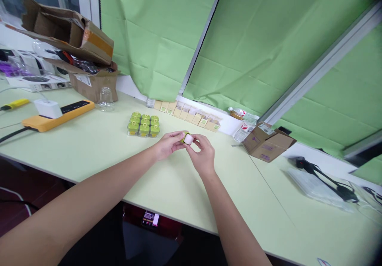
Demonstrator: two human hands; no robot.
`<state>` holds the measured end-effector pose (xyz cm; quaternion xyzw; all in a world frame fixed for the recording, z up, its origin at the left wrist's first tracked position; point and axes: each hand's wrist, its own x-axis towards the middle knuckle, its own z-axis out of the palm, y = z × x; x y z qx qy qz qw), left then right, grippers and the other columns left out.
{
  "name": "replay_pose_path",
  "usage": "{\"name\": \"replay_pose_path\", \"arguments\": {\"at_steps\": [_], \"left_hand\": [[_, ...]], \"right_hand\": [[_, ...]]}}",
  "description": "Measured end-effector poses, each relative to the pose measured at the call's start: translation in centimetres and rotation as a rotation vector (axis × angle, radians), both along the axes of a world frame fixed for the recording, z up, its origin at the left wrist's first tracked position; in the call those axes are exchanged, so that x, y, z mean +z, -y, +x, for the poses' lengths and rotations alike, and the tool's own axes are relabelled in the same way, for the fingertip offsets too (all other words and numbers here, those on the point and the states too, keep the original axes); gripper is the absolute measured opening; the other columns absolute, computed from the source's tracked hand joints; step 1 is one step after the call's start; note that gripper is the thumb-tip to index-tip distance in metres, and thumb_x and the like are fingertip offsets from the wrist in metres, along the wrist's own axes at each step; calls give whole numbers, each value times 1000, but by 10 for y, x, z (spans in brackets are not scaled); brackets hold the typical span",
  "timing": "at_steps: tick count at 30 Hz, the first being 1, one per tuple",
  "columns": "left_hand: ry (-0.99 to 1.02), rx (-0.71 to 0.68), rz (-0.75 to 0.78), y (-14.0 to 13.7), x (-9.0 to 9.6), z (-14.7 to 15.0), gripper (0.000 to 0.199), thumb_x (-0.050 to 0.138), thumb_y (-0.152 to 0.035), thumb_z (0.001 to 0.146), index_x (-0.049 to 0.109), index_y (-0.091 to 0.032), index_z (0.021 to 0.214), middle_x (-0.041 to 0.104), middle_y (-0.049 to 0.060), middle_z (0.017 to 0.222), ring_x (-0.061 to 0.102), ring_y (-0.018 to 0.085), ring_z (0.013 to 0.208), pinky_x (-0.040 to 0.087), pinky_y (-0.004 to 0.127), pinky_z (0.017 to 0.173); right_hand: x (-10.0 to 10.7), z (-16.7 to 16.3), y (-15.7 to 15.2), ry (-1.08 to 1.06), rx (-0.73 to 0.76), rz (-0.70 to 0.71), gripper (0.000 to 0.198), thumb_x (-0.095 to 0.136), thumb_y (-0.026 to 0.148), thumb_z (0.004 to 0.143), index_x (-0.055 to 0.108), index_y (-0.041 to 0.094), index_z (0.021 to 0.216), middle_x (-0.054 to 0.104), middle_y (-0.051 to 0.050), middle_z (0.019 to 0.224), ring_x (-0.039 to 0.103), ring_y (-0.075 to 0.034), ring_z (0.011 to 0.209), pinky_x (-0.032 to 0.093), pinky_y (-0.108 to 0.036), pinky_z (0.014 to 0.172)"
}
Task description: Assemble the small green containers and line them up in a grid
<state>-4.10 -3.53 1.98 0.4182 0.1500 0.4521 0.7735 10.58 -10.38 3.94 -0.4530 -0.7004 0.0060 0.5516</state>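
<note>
Above the table, my two hands meet around a small green-rimmed case (184,137). A pale pinkish-white block (189,139) shows at its open side. My left hand (167,145) is closed on the green case from the left. The right hand (203,153) pinches at the pale block's right edge with thumb and fingers. Whether the block is a separate piece or part of the case, I cannot tell. To the left of my hands, several small clear containers with green lids (144,125) stand in tight rows.
Small kraft boxes (191,115) line the wall. An orange power strip (59,116) and clear jar (106,99) lie left, near stacked cardboard boxes (94,85). At right are plastic bottles (243,130), a carton (267,142) and a black stand (326,180).
</note>
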Motion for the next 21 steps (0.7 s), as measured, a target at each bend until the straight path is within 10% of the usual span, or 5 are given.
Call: {"name": "replay_pose_path", "arguments": {"at_steps": [21], "left_hand": [[-24,-4,6,-2,2,-3,37,76,-33,78,71,-15,110,71,11,110,70,20,94,54,34,90]], "right_hand": [[-10,-1,-3,-101,19,-90,39,73,33,77,61,25,113,67,-7,115,67,-22,100,55,-43,97]]}}
